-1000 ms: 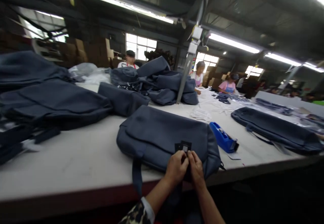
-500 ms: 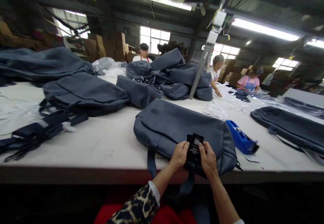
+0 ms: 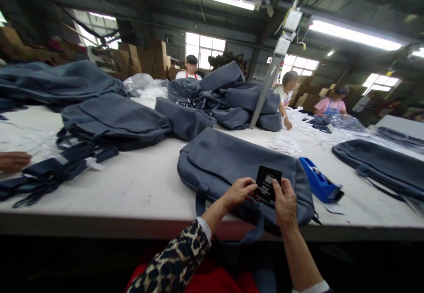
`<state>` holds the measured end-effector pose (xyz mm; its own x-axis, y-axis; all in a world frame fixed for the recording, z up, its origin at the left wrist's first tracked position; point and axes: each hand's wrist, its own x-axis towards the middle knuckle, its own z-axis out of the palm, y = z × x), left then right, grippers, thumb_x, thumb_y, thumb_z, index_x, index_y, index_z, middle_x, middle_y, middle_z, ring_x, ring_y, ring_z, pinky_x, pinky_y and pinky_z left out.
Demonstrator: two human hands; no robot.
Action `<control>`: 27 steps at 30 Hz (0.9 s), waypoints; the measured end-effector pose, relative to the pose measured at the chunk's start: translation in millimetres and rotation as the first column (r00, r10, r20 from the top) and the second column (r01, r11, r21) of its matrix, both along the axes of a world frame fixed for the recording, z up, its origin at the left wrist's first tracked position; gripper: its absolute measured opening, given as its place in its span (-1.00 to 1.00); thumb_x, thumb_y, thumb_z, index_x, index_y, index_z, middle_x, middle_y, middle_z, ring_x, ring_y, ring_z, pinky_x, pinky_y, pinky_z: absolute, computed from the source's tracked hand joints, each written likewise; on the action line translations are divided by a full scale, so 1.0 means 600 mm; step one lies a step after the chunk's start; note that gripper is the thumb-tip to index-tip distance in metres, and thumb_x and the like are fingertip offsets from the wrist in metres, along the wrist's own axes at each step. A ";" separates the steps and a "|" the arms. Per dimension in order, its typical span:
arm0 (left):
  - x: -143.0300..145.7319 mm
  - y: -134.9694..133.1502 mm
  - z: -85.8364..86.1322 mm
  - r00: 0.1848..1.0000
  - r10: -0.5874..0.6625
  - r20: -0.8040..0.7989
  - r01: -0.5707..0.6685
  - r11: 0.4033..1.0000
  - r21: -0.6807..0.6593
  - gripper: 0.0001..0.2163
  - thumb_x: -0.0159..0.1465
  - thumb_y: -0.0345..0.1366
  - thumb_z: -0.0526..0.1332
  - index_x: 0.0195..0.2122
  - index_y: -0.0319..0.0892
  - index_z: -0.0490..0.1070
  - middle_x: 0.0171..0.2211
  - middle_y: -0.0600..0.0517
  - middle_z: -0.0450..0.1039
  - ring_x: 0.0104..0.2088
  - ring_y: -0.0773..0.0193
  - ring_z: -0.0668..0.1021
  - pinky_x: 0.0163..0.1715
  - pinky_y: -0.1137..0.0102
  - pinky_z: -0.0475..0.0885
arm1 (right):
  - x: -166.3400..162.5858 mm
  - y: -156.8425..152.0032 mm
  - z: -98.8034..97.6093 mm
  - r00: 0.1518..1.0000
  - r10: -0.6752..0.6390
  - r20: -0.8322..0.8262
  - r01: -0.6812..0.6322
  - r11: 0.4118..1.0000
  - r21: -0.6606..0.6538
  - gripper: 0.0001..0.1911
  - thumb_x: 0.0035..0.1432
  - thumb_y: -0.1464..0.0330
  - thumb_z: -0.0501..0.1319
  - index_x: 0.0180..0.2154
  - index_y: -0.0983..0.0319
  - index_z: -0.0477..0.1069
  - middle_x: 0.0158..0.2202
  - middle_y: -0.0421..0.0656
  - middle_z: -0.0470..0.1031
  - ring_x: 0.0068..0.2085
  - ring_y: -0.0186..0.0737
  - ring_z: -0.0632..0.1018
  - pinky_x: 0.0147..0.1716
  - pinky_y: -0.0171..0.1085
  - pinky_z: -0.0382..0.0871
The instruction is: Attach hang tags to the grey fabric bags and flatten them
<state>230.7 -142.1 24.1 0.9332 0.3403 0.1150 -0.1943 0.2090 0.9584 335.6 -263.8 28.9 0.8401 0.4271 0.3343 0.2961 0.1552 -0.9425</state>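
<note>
A dark blue bag [image 3: 228,156] lies on the table in front of me, its handle hanging over the edge. Above the bag's front, my right hand [image 3: 285,202] pinches a black hang tag [image 3: 266,186] with white print, thumb on its face. My left hand [image 3: 239,193] is closed at the tag's left edge, thumb and fingertips pinched against it. Any string on the tag is hard to make out. Just right of the bag stands a blue tape dispenser [image 3: 319,181].
Another blue bag [image 3: 115,118] and dark straps [image 3: 71,165] lie to the left, where another person's hand [image 3: 13,161] reaches in. Behind are piled bags [image 3: 228,94] and a metal post [image 3: 265,87]. One more bag [image 3: 380,165] lies right. Several people work across the white table [image 3: 142,187].
The tag has moved slightly right and up with my hands. Its two offset black layers now look like one. Another person's hand has come in at the left edge.
</note>
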 end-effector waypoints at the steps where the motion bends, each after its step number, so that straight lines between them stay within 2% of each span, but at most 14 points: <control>1: -0.003 -0.006 -0.007 1.000 -0.005 -0.004 0.005 1.000 -0.007 -0.51 0.02 0.14 0.34 -0.34 -0.24 0.37 -0.46 0.03 0.46 -0.49 0.34 0.52 -0.47 0.47 0.36 | 0.000 -0.001 -0.003 1.000 -0.011 -0.017 0.012 1.000 0.017 -0.65 0.10 0.04 0.27 -0.23 0.15 0.36 -0.35 -0.27 0.45 -0.32 -0.26 0.47 -0.31 -0.31 0.38; 4: -0.009 -0.022 -0.021 1.000 0.011 -0.003 -0.012 1.000 -0.013 -0.55 0.02 0.07 0.37 -0.40 -0.27 0.41 -0.48 -0.01 0.50 -0.49 0.35 0.51 -0.45 0.48 0.32 | -0.004 0.002 -0.012 0.996 -0.043 -0.078 0.048 0.997 0.067 -0.63 0.07 0.04 0.29 -0.23 0.15 0.36 -0.33 -0.26 0.46 -0.33 -0.27 0.47 -0.34 -0.31 0.39; 8: -0.019 -0.039 -0.024 0.998 0.066 0.018 -0.066 0.997 0.025 -0.66 0.09 -0.04 0.33 -0.48 -0.29 0.46 -0.51 0.00 0.49 -0.49 0.36 0.45 -0.42 0.46 0.30 | -0.013 0.011 -0.021 0.979 -0.115 -0.167 0.140 0.979 0.145 -0.64 0.05 0.04 0.28 -0.27 0.14 0.30 -0.35 -0.29 0.45 -0.35 -0.30 0.47 -0.33 -0.33 0.40; 11: -0.031 -0.054 -0.027 0.988 0.135 0.075 -0.147 0.973 0.181 -0.77 0.16 -0.17 0.29 -0.46 -0.26 0.50 -0.48 0.04 0.48 -0.42 0.34 0.45 -0.33 0.45 0.31 | -0.019 0.016 -0.027 0.966 -0.141 -0.218 0.179 0.970 0.164 -0.65 0.05 0.06 0.28 -0.28 0.15 0.29 -0.39 -0.30 0.44 -0.38 -0.32 0.47 -0.35 -0.34 0.39; 13: -0.037 -0.060 -0.032 0.982 0.152 0.108 -0.177 0.942 0.284 -0.83 0.18 -0.22 0.27 -0.37 -0.25 0.52 -0.41 0.03 0.50 -0.34 0.30 0.47 -0.27 0.44 0.33 | -0.022 0.017 -0.027 0.964 -0.132 -0.229 0.172 0.971 0.165 -0.63 0.03 0.05 0.29 -0.29 0.17 0.30 -0.40 -0.29 0.45 -0.39 -0.31 0.48 -0.36 -0.33 0.39; 15: -0.038 -0.061 -0.038 0.987 0.125 0.101 -0.149 0.945 0.290 -0.81 0.17 -0.25 0.27 -0.25 -0.24 0.52 -0.31 0.01 0.53 -0.28 0.27 0.49 -0.20 0.42 0.35 | -0.022 0.015 -0.021 0.968 -0.117 -0.221 0.156 0.973 0.168 -0.62 0.01 0.05 0.30 -0.29 0.18 0.32 -0.39 -0.29 0.47 -0.38 -0.31 0.48 -0.35 -0.33 0.39; 17: -0.035 -0.056 -0.045 0.995 0.085 0.051 -0.095 0.961 0.259 -0.78 0.14 -0.25 0.28 -0.22 -0.25 0.52 -0.30 0.01 0.53 -0.28 0.26 0.50 -0.20 0.41 0.37 | -0.019 0.014 -0.011 0.973 -0.107 -0.206 0.145 0.973 0.179 -0.62 0.01 0.06 0.32 -0.27 0.18 0.34 -0.38 -0.30 0.47 -0.37 -0.32 0.49 -0.33 -0.34 0.38; 21: -0.027 -0.043 -0.053 0.997 0.078 -0.023 -0.068 0.954 0.293 -0.80 0.11 -0.20 0.30 -0.39 -0.26 0.53 -0.42 0.04 0.47 -0.38 0.30 0.47 -0.29 0.43 0.36 | -0.007 0.013 0.011 0.982 -0.062 -0.176 0.097 0.975 0.197 -0.64 0.00 0.10 0.34 -0.26 0.18 0.37 -0.35 -0.30 0.49 -0.33 -0.33 0.49 -0.29 -0.36 0.39; 27: -0.034 -0.038 -0.052 1.000 0.020 0.012 -0.023 0.933 0.359 -0.84 0.07 -0.24 0.34 -0.51 -0.23 0.49 -0.40 0.05 0.46 -0.32 0.29 0.48 -0.23 0.43 0.37 | 0.013 0.017 0.017 0.988 0.042 -0.146 -0.018 0.987 0.158 -0.62 -0.02 0.08 0.36 -0.27 0.18 0.37 -0.38 -0.29 0.52 -0.35 -0.30 0.52 -0.28 -0.30 0.42</control>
<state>210.3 -164.8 -7.2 0.9246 0.2948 0.2411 -0.2032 -0.1536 0.9670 343.3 -253.6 39.4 0.8729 0.4054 0.2715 0.1479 0.3104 -0.9390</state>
